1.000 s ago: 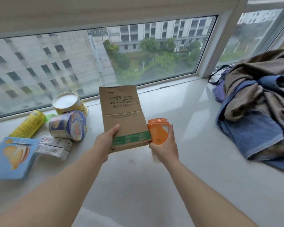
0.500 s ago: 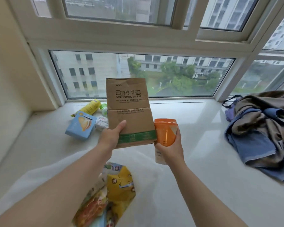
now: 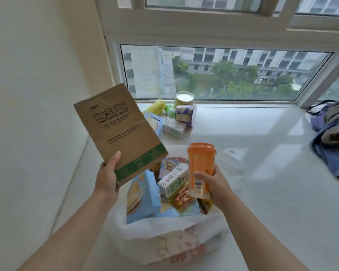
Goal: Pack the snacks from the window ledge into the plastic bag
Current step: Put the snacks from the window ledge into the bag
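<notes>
My left hand (image 3: 107,178) grips the bottom corner of a flat brown paper packet (image 3: 118,132) with a green band, tilted left above the bag. An orange plastic cup (image 3: 200,169) stands upright in the grip of my right hand (image 3: 213,183). Both hang over the open white plastic bag (image 3: 170,243) on the ledge, which holds several snack packs, among them a blue box (image 3: 143,194) and a white carton (image 3: 173,181). More snacks lie by the window: a yellow-rimmed tub (image 3: 184,98), a purple tub on its side (image 3: 186,114), a yellow pack (image 3: 155,107) and a small white pack (image 3: 173,127).
A cream wall (image 3: 37,114) bounds the ledge on the left. A heap of blue and brown clothes (image 3: 333,137) with a purple bag lies at the right end of the white window ledge (image 3: 262,153). The window glass runs along the back.
The view has swung left and down, so the open bag with its snacks now lies under both hands. The paper packet has tilted to the left. Both hands keep their holds.
</notes>
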Demonstrator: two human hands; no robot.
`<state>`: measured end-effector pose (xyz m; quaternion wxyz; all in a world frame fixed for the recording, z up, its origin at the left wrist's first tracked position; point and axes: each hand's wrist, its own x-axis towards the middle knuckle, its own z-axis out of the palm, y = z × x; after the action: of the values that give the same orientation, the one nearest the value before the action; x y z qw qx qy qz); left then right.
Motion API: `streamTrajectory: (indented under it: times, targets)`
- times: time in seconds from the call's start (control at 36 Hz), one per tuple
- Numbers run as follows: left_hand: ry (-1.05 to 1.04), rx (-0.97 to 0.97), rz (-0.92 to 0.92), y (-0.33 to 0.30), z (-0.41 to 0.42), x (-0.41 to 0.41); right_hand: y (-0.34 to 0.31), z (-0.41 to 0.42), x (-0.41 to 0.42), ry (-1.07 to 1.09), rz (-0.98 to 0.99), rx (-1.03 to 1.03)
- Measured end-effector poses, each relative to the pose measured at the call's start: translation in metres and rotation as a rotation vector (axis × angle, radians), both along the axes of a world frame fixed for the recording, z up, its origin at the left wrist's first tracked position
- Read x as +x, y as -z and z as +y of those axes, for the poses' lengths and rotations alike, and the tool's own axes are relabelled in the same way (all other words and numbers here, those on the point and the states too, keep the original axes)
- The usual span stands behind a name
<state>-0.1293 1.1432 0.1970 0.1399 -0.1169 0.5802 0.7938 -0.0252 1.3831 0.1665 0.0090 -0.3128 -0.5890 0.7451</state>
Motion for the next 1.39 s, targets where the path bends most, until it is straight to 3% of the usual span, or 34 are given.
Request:
streamTrajectory:
  times: [0.17,0.39,0.61,0.75,0.89,1.11,1.25,1.39]
  targets:
    - [-0.007,0.027,-0.029,0.009,-0.042,0.036,0.011,-0.032,-0.004,-0.041,-0.025,0.041]
    - [0.014,0.042,-0.155,0.014,-0.028,0.082,0.016,-0.064,-0.006,-0.207,-0.056,0.323]
    - [-0.266,-0.231,-0.35,0.061,-0.045,0.115,0.03,-0.072,0.008,-0.239,-0.077,0.262]
    - [-0.144,0.089,-0.431,0.035,-0.024,0.133,0.031,-0.07,0.011,-0.289,-0.089,0.215]
    - [-0.219,0.294,-0.424,0.028,-0.01,0.132,0.031,-0.072,0.016,-0.357,-0.134,0.174]
    - [-0.366,0.653,-0.216,0.022,-0.041,0.142,0.028,-0.058,0.029,-0.494,-0.141,0.473]
    - [-0.355,0.735,-0.148,0.032,-0.07,0.149,0.013,-0.04,0.038,-0.712,-0.177,0.71]
    - [-0.316,0.723,-0.18,0.031,-0.073,0.152,-0.004,-0.032,0.051,-0.978,-0.278,0.76]
